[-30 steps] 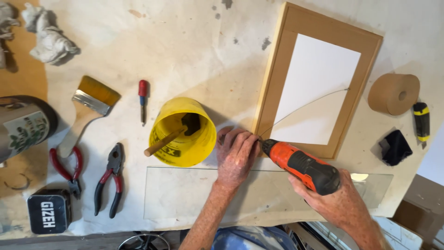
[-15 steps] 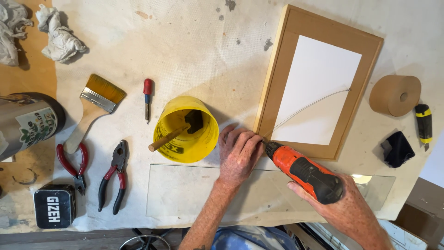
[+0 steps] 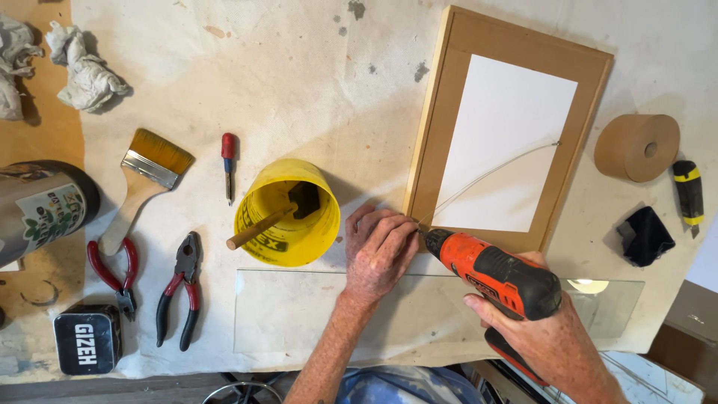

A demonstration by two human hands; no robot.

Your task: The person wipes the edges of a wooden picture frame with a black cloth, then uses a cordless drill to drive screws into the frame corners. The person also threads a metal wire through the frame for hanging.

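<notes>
- Right hand [image 3: 550,340] wraps the orange drill [image 3: 493,273], fingers curled tight round the grip; its tip meets the lower left corner of the frame [image 3: 441,161]
- Left hand [image 3: 379,245] lies on the table just beside that corner, fingers bunched and pinching something small at the drill tip; whether it is a screw or the wire end, I cannot tell
- The frame lies back up, a white sheet [image 3: 508,142] in its middle, and a thin wire [image 3: 493,172] runs from its right rail down to the corner being worked
- To do this well, I judge: keep the drill in line with its point, press lightly, run it slow, and keep fingertips clear of the bit
- Glass pane [image 3: 314,310] lies under both wrists near the table edge; leaning on it could crack it
- Yellow bucket [image 3: 288,213] sits near the left hand, pliers [image 3: 179,288] further left
</notes>
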